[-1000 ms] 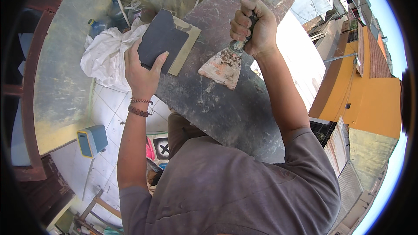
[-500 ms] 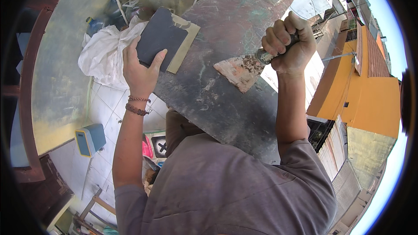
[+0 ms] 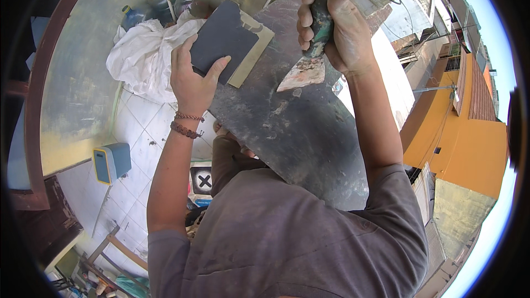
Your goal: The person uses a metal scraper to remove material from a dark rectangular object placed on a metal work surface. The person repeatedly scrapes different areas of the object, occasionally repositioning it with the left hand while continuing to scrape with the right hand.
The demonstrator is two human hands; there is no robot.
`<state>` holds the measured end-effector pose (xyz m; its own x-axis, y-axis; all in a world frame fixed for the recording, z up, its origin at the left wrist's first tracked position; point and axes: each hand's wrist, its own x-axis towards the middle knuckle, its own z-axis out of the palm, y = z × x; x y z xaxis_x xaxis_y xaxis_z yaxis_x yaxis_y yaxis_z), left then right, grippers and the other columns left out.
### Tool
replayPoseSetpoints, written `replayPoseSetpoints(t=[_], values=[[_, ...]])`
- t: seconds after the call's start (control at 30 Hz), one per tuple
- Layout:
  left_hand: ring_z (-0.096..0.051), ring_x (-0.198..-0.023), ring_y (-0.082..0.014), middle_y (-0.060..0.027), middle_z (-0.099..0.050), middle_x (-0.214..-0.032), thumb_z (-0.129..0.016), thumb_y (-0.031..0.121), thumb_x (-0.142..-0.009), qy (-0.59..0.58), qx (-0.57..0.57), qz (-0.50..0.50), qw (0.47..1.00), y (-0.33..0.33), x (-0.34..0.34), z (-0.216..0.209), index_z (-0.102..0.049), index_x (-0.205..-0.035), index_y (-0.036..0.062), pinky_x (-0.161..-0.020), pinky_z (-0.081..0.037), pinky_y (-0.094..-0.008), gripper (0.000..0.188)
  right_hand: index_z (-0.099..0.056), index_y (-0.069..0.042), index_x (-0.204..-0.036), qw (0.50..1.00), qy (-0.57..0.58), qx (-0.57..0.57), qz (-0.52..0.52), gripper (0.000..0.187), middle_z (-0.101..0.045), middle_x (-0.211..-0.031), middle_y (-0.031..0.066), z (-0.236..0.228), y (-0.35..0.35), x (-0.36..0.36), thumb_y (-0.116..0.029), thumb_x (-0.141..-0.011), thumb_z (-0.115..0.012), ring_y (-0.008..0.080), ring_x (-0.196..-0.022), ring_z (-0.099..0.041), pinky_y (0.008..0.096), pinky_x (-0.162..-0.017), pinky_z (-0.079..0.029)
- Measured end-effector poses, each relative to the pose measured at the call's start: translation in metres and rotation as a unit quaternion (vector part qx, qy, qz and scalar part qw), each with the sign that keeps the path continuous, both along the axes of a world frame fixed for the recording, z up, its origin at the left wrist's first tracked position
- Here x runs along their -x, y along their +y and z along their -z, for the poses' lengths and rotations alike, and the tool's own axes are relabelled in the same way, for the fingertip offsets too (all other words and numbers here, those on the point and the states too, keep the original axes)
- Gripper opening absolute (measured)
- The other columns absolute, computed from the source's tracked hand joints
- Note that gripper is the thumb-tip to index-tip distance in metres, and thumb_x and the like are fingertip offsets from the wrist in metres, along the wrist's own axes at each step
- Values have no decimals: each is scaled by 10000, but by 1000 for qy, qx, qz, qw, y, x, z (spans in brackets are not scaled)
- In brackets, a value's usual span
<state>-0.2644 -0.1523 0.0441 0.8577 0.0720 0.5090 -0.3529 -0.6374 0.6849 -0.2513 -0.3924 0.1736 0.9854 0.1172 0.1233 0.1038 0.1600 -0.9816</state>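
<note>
The scraper (image 3: 316, 48) is in the right hand (image 3: 350, 34), fingers wrapped round its handle, above the table (image 3: 281, 132) between its left and right edges; its long axis runs steeply, handle toward the far edge, blade slanting toward the near edge; whether the blade touches, I cannot tell; the left hand (image 3: 193, 83) grips a dark panel (image 3: 223, 38) at the left edge; since half a second ago, the handle has swung steeper.

Scraper (image 3: 317, 47) over the table (image 3: 276, 127) at upper centre, board (image 3: 227, 40) to its left, cloth (image 3: 143, 63) farther left, box (image 3: 113, 163) on the floor (image 3: 141, 132) at lower left.
</note>
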Motion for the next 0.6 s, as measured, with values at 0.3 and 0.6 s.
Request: replayPoseSetpoints(t=[0.3, 0.6], values=[[-623, -1115, -333, -143, -606, -1212, -892, 401, -768, 3, -14, -17, 1000, 0, 1, 2, -583, -1331, 58, -922, -528, -427, 728, -560, -83, -802, 996, 31, 54, -57, 412, -477, -557, 9, -24, 43, -12, -427, -1029, -579, 84, -417, -460, 254, -404, -364], [-618, -1123, -342, -150, -604, -1229, -886, 410, -772, 7, -7, -8, 1000, 1, -1, 1, -581, -1329, 51, -940, -519, -435, 730, -539, -53, -732, 997, 25, -40, -65, 348, -445, -515, 27, -25, 39, -43, -295, -978, -582, 123, -429, -410, 293, -429, -344]])
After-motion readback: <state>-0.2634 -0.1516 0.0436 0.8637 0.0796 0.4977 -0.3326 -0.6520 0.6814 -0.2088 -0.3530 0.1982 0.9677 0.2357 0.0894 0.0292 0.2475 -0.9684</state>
